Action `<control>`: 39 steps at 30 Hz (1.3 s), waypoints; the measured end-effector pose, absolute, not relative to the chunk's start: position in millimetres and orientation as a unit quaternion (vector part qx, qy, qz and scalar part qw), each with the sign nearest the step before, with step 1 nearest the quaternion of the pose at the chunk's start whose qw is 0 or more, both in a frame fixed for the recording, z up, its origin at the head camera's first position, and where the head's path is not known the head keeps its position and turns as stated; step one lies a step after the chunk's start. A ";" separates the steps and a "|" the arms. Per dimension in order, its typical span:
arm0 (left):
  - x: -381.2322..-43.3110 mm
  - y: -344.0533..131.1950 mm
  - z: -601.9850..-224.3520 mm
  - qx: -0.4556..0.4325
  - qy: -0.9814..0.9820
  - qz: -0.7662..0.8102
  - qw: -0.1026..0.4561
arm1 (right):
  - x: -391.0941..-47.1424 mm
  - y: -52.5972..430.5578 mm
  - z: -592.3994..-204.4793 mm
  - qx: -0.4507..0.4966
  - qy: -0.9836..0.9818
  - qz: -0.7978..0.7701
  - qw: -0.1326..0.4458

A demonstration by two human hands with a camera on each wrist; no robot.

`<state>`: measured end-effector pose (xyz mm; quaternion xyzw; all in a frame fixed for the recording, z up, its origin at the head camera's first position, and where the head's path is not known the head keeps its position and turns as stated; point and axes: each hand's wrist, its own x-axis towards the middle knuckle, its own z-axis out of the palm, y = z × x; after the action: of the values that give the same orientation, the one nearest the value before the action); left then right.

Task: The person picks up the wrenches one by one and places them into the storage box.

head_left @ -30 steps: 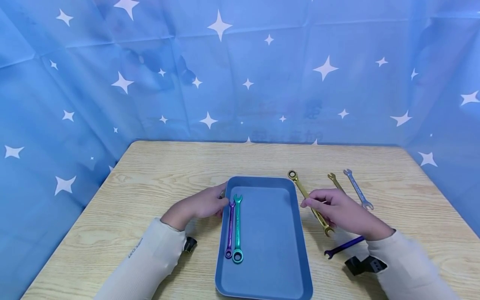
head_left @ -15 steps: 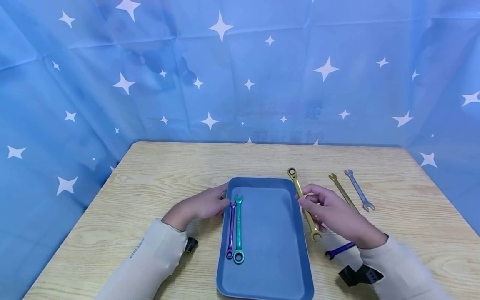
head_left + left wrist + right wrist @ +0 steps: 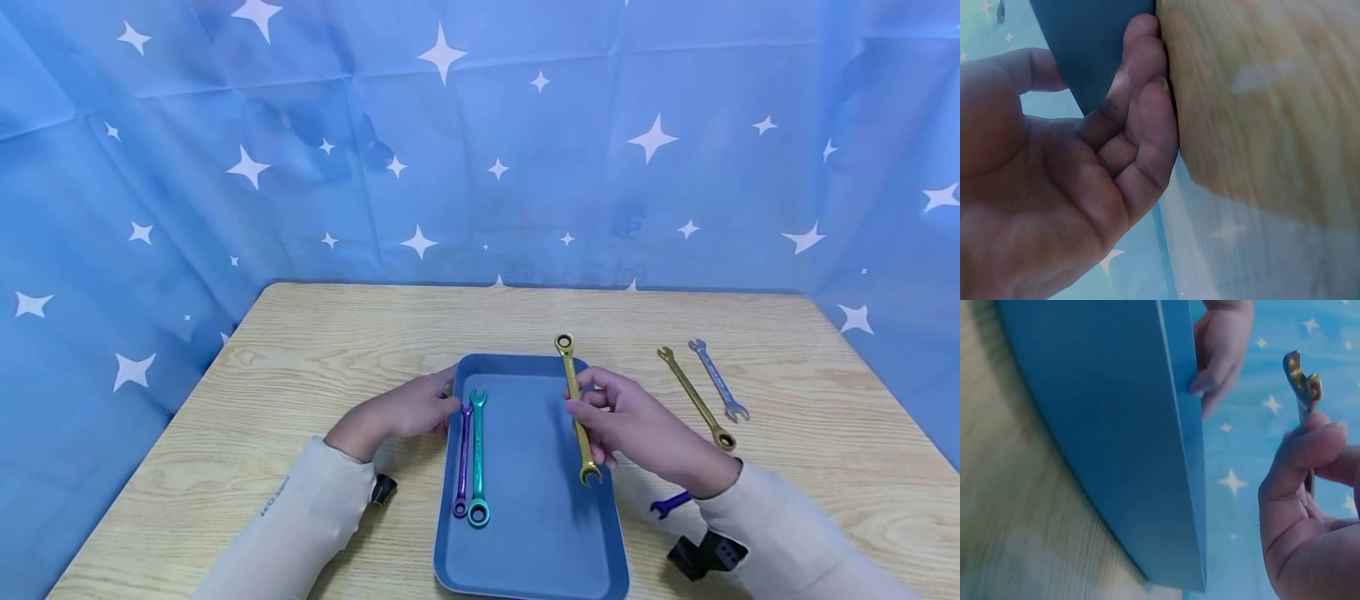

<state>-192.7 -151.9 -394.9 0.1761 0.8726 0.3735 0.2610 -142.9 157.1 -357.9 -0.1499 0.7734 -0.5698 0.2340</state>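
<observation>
My right hand (image 3: 622,423) pinches a gold combination wrench (image 3: 573,387) over the right side of a blue tray (image 3: 527,550). Its ring end points away from me, its forked end (image 3: 1302,381) towards me. At the tray's left wall, my left hand (image 3: 411,408) grips the edge. The left wrist view has the thumb (image 3: 1044,70) on one side of the wall and curled fingers (image 3: 1159,119) low on the other, by the tabletop. Inside the tray, a purple wrench (image 3: 462,462) and a longer green wrench (image 3: 477,454) lie side by side along the left.
To the right of the tray, another gold wrench (image 3: 693,396) and a silver-blue wrench (image 3: 716,377) lie on the wooden table (image 3: 360,321). A dark purple wrench (image 3: 670,504) is partly hidden under my right forearm. A blue star-patterned cloth (image 3: 480,200) hangs behind the table.
My right hand has carried the gold wrench left, from beside the tray to over it, turning it more upright in the head view. My left hand has stayed at the tray's edge.
</observation>
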 end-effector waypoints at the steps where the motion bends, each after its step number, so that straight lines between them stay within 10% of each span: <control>1: -192.6 -151.7 -394.8 0.177 0.872 0.374 0.261 | -143.0 155.1 -357.7 -0.148 0.773 -0.571 0.235; 39: -192.9 -153.1 -394.2 0.180 0.871 0.377 0.260 | -142.2 97.1 -381.0 -0.101 0.722 -0.571 0.378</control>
<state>-192.9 -153.1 -394.2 0.1799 0.8708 0.3767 0.2599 -142.2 97.1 -381.0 -0.1013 0.7220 -0.5706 0.3780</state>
